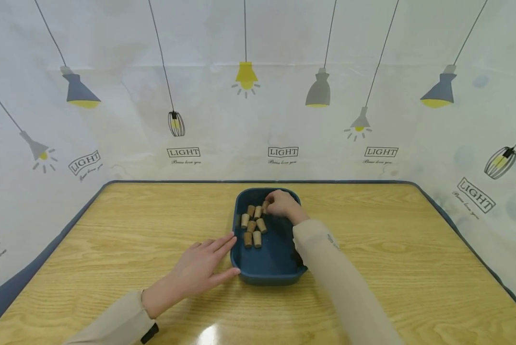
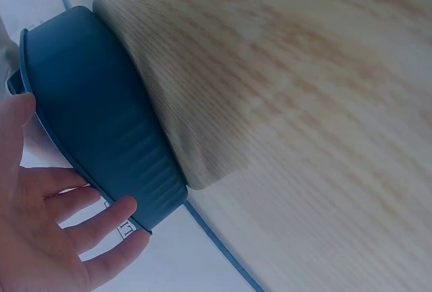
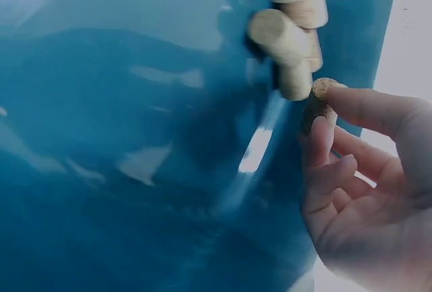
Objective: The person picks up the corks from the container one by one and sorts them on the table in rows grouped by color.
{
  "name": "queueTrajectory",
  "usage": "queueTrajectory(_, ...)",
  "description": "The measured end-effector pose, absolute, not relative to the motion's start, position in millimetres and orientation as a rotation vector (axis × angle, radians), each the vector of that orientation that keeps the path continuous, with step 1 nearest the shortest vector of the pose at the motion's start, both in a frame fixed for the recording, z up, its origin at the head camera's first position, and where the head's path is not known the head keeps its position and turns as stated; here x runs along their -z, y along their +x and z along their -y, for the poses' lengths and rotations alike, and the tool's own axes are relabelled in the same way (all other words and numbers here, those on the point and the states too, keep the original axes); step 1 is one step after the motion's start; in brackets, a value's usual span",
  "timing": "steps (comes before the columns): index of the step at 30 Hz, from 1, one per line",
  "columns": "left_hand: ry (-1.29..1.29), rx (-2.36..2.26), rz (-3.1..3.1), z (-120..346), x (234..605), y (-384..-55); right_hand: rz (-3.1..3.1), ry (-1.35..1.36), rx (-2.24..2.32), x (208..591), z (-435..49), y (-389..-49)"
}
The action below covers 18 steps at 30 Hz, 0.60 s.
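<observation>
Support at left: best light and steady, through straight fingers of the left hand (image 1: 193,269), gripping nothing, touching the rim of the blue tray (image 1: 268,280). Inside, toward the left, clustered corks (image 1: 257,239), best not jostled. At right, probably best slow and straight: narrow pinch in the right hand (image 1: 282,204), thumb and fingertips around one held cork (image 3: 318,111), at the cluster's far right.

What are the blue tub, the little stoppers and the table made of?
The blue tub looks like smooth, shiny plastic: light gleams off its inside. The stoppers look like dull, bare cork, because they're tan to brown with no shine. The table looks like glossy wood, with wavy grain and a bright reflection, but it could be a wood-patterned top.
</observation>
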<state>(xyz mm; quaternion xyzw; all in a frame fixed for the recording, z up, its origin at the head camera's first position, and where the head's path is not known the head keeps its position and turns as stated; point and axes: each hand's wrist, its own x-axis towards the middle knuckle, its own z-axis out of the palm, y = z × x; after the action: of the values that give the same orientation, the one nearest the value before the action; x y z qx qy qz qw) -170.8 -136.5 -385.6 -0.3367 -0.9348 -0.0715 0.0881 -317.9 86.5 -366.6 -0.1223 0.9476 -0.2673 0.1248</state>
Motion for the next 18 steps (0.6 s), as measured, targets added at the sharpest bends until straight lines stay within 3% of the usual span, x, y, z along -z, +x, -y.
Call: queueTrajectory(18,-1.004,0.219,2.784,137.0,387.6,-172.3,-2.693,-0.704,0.733,324.9,-114.0,-313.4)
